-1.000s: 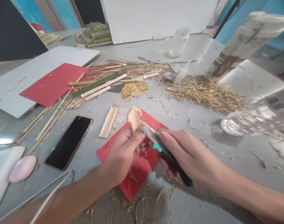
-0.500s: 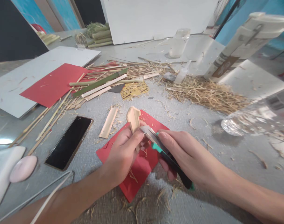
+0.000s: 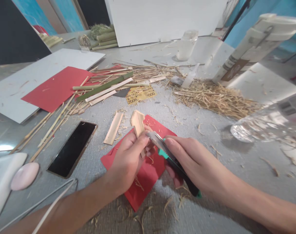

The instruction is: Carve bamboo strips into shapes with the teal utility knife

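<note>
My left hand (image 3: 128,159) grips a pale carved bamboo piece (image 3: 137,122) that stands upright between thumb and fingers. Closed around a green and black utility knife (image 3: 173,162) is my right hand (image 3: 194,162). The knife's metal blade rests against the side of the bamboo piece near my left thumb. Both hands hover over a small red paper sheet (image 3: 148,175) lying on the grey table (image 3: 211,208).
A black phone (image 3: 72,148) lies left of the red sheet, beside a short bamboo slat (image 3: 113,128). Bamboo strips (image 3: 104,87), straw (image 3: 216,97) and shavings litter the table. A clear bottle (image 3: 267,123) lies at the right; a pink oval object (image 3: 25,175) sits at the left.
The bamboo piece and knife have shifted slightly left and up; both grips are unchanged.
</note>
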### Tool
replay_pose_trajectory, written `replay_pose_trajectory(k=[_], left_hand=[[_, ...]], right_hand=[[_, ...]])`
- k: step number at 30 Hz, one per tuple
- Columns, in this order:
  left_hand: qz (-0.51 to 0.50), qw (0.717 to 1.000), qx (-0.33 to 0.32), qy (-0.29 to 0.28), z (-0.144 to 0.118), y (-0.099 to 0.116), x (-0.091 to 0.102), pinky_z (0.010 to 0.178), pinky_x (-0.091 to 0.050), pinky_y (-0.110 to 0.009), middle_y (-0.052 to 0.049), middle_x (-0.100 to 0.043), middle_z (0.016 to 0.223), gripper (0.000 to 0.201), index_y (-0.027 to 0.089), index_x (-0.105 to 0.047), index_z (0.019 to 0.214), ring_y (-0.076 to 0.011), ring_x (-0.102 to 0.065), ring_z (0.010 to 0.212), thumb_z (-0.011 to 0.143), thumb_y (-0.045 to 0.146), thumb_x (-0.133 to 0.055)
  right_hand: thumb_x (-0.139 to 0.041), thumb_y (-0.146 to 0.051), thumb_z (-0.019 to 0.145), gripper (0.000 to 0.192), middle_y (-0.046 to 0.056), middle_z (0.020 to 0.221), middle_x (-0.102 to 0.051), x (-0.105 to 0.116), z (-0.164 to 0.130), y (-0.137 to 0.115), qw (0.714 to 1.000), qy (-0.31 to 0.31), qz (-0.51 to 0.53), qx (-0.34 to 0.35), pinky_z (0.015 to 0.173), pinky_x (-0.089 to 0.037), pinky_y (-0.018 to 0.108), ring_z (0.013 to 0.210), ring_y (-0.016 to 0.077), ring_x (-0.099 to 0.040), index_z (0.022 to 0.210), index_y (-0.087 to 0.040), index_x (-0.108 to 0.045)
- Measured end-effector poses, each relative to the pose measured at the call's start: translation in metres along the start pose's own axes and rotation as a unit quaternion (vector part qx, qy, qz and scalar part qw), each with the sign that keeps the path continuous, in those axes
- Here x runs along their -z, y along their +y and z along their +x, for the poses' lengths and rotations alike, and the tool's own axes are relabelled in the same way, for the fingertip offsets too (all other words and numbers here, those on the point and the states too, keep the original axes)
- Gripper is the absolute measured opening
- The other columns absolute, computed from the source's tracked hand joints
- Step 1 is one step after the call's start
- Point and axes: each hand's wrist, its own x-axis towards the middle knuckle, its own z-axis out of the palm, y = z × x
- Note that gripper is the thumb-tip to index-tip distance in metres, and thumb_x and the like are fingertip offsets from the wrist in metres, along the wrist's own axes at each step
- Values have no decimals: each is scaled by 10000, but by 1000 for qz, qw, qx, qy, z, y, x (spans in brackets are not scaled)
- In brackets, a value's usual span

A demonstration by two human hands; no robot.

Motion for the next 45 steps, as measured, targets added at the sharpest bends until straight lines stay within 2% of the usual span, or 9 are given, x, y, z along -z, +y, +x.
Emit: replay_pose_trajectory(k=[10, 28, 32, 34, 36, 39, 42, 45], left_hand=[[26, 1000, 6, 5, 0, 0, 0, 726, -484, -235, -5, -640, 827, 176, 191, -695, 902, -128, -559, 762, 1002, 334, -715], [46, 999, 12, 1, -1, 0, 3, 690, -458, -191, 17, -614, 801, 201, 196, -698, 910, -102, -539, 752, 1007, 369, -728], [31, 999, -19, -15, 2, -2, 5, 727, -473, -206, 10, -596, 824, 227, 188, -686, 891, -106, -522, 765, 1001, 378, -742], [18, 1000, -24, -5, 5, -3, 5, 706, -466, -210, 12, -570, 813, 257, 186, -666, 870, -108, -503, 748, 984, 393, -765], [10, 1000, -24, 1, 7, -3, 5, 666, -447, -209, 16, -533, 790, 315, 182, -640, 830, -106, -472, 718, 978, 427, -772], [5, 1000, -11, 0, 9, -1, 4, 624, -427, -197, 23, -501, 774, 362, 178, -620, 807, -100, -440, 691, 958, 457, -795], [-7, 1000, -1, 1, 9, 2, 2, 623, -439, -188, 34, -478, 757, 385, 192, -598, 812, -102, -441, 687, 906, 467, -850], [0, 1000, -8, -12, 7, 4, 0, 645, -455, -197, 37, -457, 752, 412, 201, -576, 799, -109, -430, 689, 895, 488, -855]], right_hand=[[-297, -651, 1137, 673, -6, 554, -633, -1, 0, -1, 1000, -3, 11, 0, 509, -472, 225, 490, 103, -599, 697, -227, -576], [-331, -665, 1127, 663, -5, 545, -641, -1, 1, 1, 1000, -1, 16, 9, 486, -469, 227, 478, 108, -604, 708, -221, -589], [-324, -654, 1133, 660, -7, 544, -640, 0, 1, 0, 999, 7, 2, 36, 472, -450, 239, 471, 110, -591, 698, -225, -574], [-322, -622, 1144, 637, -19, 545, -621, 4, 1, -1, 995, 41, -39, 79, 469, -421, 249, 461, 103, -553, 698, -228, -548], [-332, -561, 1158, 579, -40, 544, -569, 11, 4, -1, 979, 87, -112, 145, 476, -383, 262, 458, 98, -499, 722, -232, -523], [-360, -473, 1165, 457, -46, 622, -538, 26, 10, -1, 925, 127, -251, 255, 520, -357, 285, 516, 108, -475, 834, -226, -554], [-396, -471, 1159, 381, 12, 817, -612, 42, 19, 3, 863, 119, -360, 335, 601, -401, 304, 665, 148, -546, 1013, -199, -620], [-434, -545, 1134, 420, 64, 917, -630, 53, 25, 5, 806, 103, -422, 401, 687, -443, 333, 775, 194, -566, 1090, -178, -636]])
